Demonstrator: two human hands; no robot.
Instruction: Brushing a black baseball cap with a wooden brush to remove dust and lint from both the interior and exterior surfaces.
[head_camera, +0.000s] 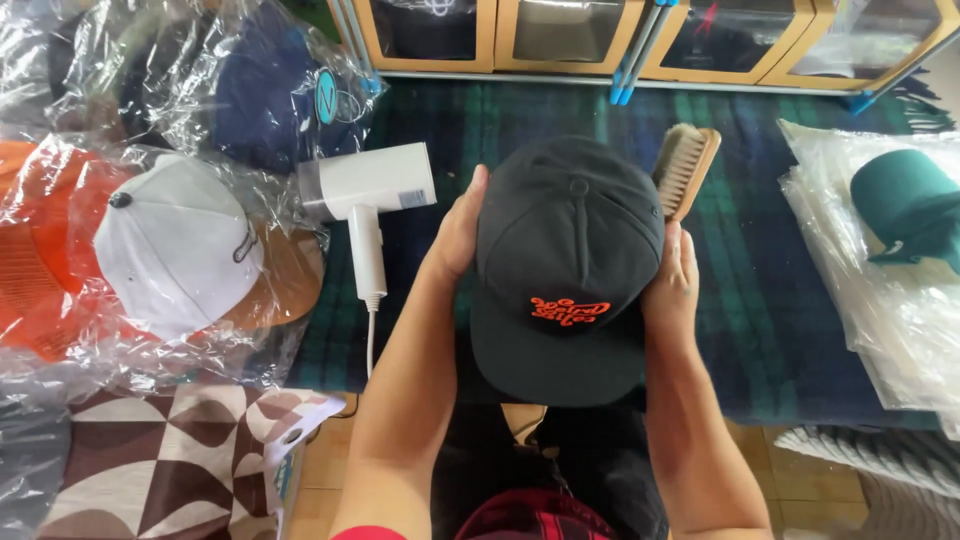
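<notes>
Black cap (565, 260) held above the plaid worktop (790, 290), left hand (458, 235) and right hand (672, 285) fingers clamped on its sides; a loosened grip could drop it onto the brush (685, 170).

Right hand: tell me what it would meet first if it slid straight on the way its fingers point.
The right hand, on the side of the black cap, points up and away from the person. Straight on, it would probably meet the wooden brush lying just beyond its fingertips, though the depth is unclear.
</notes>
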